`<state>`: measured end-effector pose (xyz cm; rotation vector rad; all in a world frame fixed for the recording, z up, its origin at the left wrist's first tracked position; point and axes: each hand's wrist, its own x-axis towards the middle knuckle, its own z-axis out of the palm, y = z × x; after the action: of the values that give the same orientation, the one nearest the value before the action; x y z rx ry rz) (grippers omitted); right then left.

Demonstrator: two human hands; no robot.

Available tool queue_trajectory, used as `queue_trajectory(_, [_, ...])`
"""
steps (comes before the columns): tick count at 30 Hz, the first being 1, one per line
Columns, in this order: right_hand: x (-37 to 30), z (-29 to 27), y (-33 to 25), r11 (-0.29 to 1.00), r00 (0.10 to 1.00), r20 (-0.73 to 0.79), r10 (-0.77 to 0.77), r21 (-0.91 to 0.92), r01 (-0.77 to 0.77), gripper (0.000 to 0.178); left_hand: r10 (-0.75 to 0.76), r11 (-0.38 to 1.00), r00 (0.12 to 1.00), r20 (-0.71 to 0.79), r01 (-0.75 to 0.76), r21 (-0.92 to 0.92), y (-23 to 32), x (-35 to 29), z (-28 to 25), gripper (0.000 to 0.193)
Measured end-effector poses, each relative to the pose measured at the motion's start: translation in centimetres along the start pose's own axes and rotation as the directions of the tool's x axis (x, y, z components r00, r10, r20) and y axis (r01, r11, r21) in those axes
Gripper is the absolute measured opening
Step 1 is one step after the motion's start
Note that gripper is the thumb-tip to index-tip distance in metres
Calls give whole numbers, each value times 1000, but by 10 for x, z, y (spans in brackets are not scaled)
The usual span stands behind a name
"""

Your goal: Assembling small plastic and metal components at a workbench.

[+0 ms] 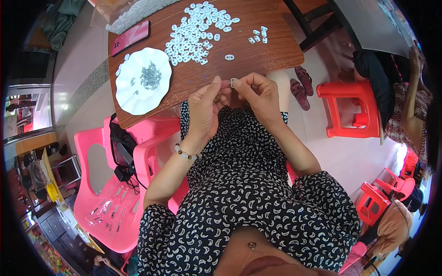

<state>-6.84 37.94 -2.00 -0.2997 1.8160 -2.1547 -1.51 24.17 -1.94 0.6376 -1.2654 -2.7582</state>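
Observation:
In front of me, at the near edge of the brown wooden table [198, 79], my right hand [261, 95] pinches a small white plastic piece [233, 82] between thumb and fingertips. My left hand [206, 106] faces it with thumb and fingers drawn together close to that piece; whatever is between them is too small to make out. A single white oval piece [229, 57] with two holes lies just beyond my hands. Farther back a big heap of such pieces [195, 32] spreads out. To the left, a white scalloped plate [131, 102] bears a pile of tiny grey metal parts [151, 76].
Several white pieces [258, 35] lie apart at the table's right. A pink phone [131, 38] rests at the left edge, by a clear bag of white pieces [138, 14]. A pink chair [110, 216] with a black bag [122, 147] stands left, a red stool [352, 110] right. Other people sit at the right.

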Motion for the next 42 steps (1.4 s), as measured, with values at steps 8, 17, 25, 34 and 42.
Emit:
queue_trajectory(8, [2, -1, -2, 994, 998, -9, 55, 91, -54, 18, 16, 1000, 999, -40, -15, 16, 6, 9, -10, 23])
queue_trajectory(17, [10, -16, -8, 986, 994, -101, 47, 162, -30, 17, 437, 268, 874, 213, -353, 896, 44, 62, -17, 18])
queue_trajectory(25, [10, -17, -7, 988, 992, -125, 20, 153, 0, 17, 410, -268, 754, 513, -438, 858, 52, 136, 0, 22])
queue_trajectory(34, [11, -23, -6, 985, 991, -116, 67, 169, -47, 12, 337, -322, 789, 514, -417, 850, 51, 139, 4, 19])
queue_trajectory(42, [10, -18, -12, 978, 994, -85, 72, 201, -54, 14, 369, -312, 746, 555, -463, 830, 51, 132, -2, 27])
